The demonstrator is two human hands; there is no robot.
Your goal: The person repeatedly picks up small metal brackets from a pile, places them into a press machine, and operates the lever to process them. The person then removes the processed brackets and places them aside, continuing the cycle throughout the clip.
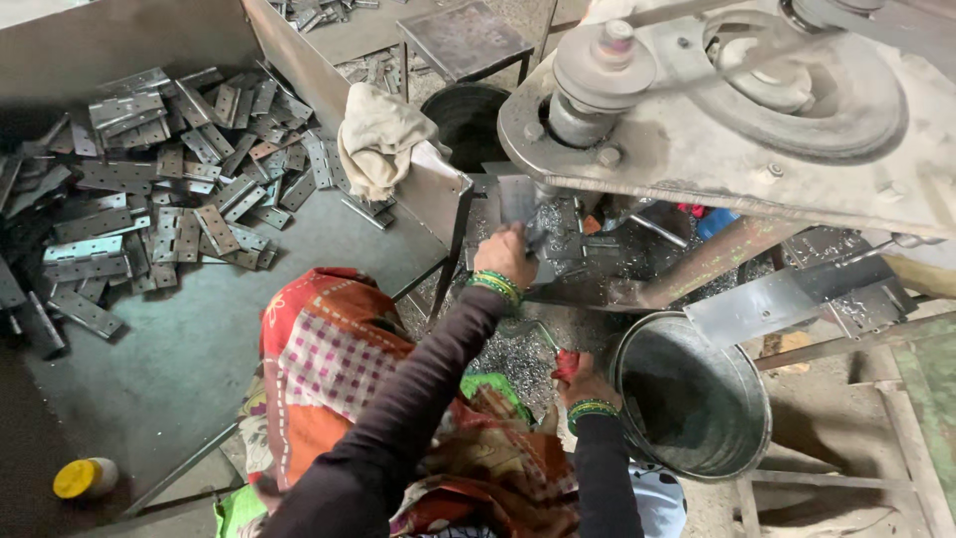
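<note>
My left hand (506, 255) is raised to the bed of a grey belt-driven machine (717, 110) and grips a flat metal hinge plate (520, 199), held upright under the machine's spindle. Green bangles ring that wrist. My right hand (588, 385) rests lower, next to a metal bucket (697, 399), with its fingers closed around a small red object (564, 365) that I cannot identify. Metal shavings (518, 359) cover the surface between my hands. Dark sleeves cover both arms, and a red patterned cloth (329, 349) lies across my lap.
A large heap of perforated hinge plates (159, 189) lies in a grey tray at the left. A beige rag (383, 139) hangs over the tray's wall. A yellow-capped bottle (85, 478) lies at the lower left. A dark stool (463, 40) and a black tub (468, 115) stand behind.
</note>
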